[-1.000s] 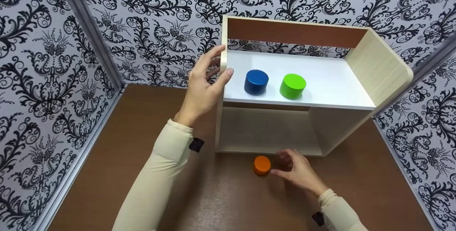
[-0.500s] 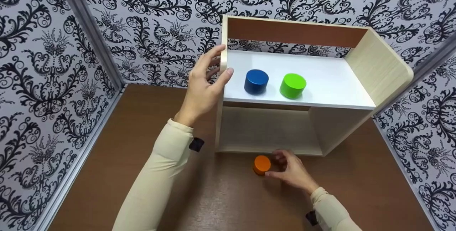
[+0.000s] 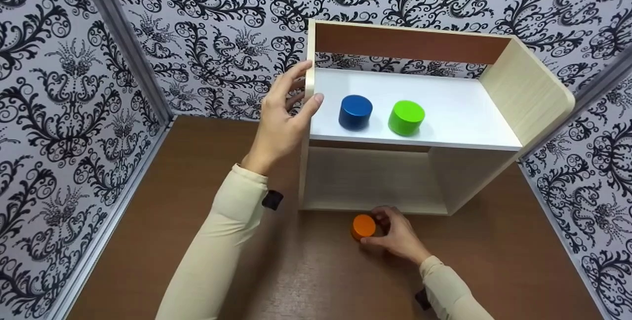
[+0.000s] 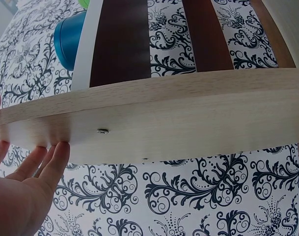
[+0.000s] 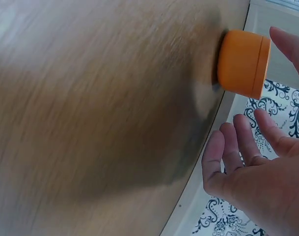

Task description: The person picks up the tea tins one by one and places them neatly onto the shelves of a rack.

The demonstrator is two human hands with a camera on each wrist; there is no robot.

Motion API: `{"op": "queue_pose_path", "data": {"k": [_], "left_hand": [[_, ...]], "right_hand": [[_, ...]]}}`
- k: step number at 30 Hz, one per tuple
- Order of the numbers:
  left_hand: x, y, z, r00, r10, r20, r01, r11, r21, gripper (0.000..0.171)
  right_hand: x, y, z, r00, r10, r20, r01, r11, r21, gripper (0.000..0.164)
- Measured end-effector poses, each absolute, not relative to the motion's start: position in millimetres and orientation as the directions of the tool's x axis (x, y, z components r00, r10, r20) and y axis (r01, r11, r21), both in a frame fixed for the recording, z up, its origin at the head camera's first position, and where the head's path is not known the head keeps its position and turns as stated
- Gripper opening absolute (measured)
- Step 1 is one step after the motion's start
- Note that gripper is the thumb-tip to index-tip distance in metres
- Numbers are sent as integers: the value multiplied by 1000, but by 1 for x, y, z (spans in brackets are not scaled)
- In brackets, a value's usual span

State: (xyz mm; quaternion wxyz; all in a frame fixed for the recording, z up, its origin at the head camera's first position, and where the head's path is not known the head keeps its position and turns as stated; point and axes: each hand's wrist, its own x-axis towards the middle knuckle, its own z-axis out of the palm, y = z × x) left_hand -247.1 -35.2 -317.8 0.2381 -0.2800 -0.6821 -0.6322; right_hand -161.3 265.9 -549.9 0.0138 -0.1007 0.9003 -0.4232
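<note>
My left hand holds the left side panel of a small wooden shelf unit, thumb on the inner side and fingertips against the outer face. On the brown table before the unit stands an orange round lidded container. My right hand is just right of it, thumb at its near side and fingers spread at its far side. In the right wrist view a gap shows between the fingertips and the orange container. A blue lidded container and a green one stand on the white upper board.
Below the white board is an open lower compartment with a pale wooden floor. The right side panel rises at the far side. Patterned walls close off the back and both sides of the brown table.
My right hand has moved left, bringing its thumb and fingers to either side of the orange container. The left hand keeps its hold on the panel, and the containers stay put.
</note>
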Motion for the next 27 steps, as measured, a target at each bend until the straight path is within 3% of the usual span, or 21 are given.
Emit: {"op": "queue_pose_path", "data": {"k": [27], "left_hand": [[-247,-35,-319,-713,77,697,701,46,711,54]], "right_hand": [[-168,246,-567,-990,-138,8,-101,680,-726,81]]}}
